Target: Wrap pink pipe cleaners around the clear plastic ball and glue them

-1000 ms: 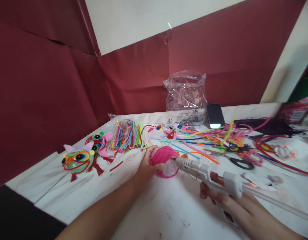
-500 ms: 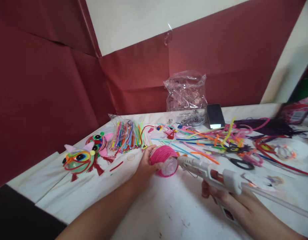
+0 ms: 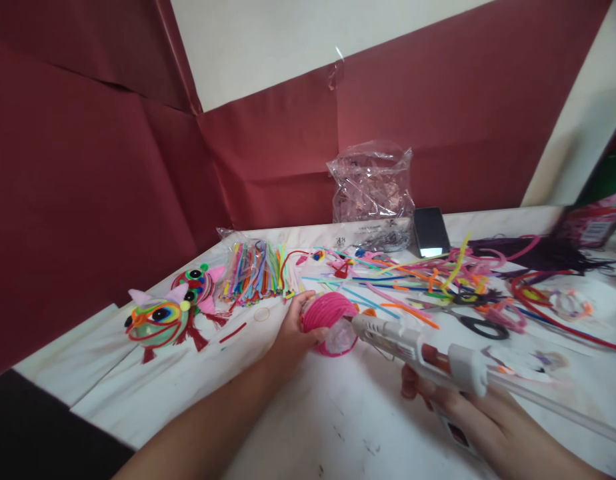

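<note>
My left hand (image 3: 297, 328) is closed around the left side of a round clear plastic piece wound with bright pink pipe cleaner (image 3: 329, 312). Part of its clear surface shows bare at the lower right. My right hand (image 3: 451, 400) grips a white hot glue gun (image 3: 393, 333) by its handle, and a long clear glue stick (image 3: 553, 408) sticks out of the gun's back. The gun's nozzle points left and lies right at the pink piece's edge; whether it touches, I cannot tell.
Two colourful animal-face crafts (image 3: 157, 320) with red tassels sit at the left. Bundled pipe cleaners (image 3: 255, 270) lie behind my left hand. Loose pipe cleaners and black-handled scissors (image 3: 483, 327) spread across the right. A black box-shaped device (image 3: 431, 230) and a clear plastic bag (image 3: 373, 183) stand at the back.
The glue gun has moved slightly left, bringing its nozzle up to the pink piece. My left hand has shifted only a little with the piece.
</note>
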A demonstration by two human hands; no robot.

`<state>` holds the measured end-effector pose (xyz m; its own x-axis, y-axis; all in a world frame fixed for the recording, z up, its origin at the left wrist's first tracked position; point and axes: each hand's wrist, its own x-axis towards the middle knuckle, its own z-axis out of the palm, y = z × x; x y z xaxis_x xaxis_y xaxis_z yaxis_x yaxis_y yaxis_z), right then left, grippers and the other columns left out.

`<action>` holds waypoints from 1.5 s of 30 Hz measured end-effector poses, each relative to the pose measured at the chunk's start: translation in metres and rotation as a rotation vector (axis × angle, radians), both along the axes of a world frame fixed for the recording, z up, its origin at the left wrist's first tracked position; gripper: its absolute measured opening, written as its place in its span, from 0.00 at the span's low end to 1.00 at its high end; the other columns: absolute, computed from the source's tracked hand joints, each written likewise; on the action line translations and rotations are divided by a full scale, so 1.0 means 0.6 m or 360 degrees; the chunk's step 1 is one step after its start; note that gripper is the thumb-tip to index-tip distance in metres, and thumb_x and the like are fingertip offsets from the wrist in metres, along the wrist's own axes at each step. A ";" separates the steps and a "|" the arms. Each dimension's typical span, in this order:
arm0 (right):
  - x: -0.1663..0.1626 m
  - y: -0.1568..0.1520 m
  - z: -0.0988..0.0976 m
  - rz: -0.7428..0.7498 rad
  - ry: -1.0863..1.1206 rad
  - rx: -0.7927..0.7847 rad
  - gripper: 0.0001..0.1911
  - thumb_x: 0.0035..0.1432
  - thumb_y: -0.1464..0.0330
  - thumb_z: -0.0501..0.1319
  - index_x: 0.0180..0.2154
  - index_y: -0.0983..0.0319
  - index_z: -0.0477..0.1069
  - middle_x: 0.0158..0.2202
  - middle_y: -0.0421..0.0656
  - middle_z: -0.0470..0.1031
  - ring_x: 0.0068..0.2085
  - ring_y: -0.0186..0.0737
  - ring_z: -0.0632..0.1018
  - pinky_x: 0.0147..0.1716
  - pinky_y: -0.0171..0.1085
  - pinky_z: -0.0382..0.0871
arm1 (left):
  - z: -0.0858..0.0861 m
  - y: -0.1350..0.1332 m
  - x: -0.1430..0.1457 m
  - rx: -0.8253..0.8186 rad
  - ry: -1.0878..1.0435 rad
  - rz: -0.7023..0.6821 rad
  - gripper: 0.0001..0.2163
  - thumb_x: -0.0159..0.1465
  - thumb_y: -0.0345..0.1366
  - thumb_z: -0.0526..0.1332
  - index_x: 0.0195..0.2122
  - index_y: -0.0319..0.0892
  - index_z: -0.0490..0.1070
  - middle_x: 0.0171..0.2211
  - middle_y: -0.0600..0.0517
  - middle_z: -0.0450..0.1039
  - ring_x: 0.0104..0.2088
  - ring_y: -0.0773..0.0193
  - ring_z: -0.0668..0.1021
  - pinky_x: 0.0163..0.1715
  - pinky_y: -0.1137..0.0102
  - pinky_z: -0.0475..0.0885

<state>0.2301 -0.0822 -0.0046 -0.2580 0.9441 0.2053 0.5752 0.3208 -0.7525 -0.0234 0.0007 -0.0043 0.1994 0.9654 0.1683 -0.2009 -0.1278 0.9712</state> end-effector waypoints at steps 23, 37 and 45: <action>-0.003 -0.002 0.005 -0.0098 -0.0008 -0.0003 0.23 0.59 0.53 0.47 0.33 0.58 0.76 0.33 0.45 0.79 0.34 0.44 0.78 0.35 0.39 0.74 | 0.008 -0.007 0.003 -0.0013 -0.0082 0.0078 0.32 0.43 0.33 0.71 0.50 0.46 0.62 0.45 0.50 0.71 0.41 0.58 0.75 0.39 0.68 0.68; -0.019 -0.012 0.015 -0.0058 -0.0033 0.0053 0.24 0.57 0.52 0.46 0.31 0.57 0.76 0.31 0.45 0.79 0.34 0.46 0.78 0.38 0.41 0.74 | 0.005 -0.011 0.010 0.0035 -0.0080 0.0028 0.32 0.43 0.35 0.72 0.49 0.45 0.62 0.45 0.49 0.71 0.41 0.58 0.76 0.40 0.67 0.69; -0.008 -0.005 0.005 -0.0074 -0.0070 -0.0055 0.25 0.60 0.53 0.44 0.34 0.57 0.75 0.34 0.45 0.78 0.35 0.45 0.78 0.37 0.41 0.74 | 0.005 -0.010 0.008 -0.0005 -0.0063 0.0053 0.33 0.44 0.35 0.72 0.50 0.46 0.61 0.46 0.49 0.70 0.42 0.56 0.75 0.40 0.66 0.69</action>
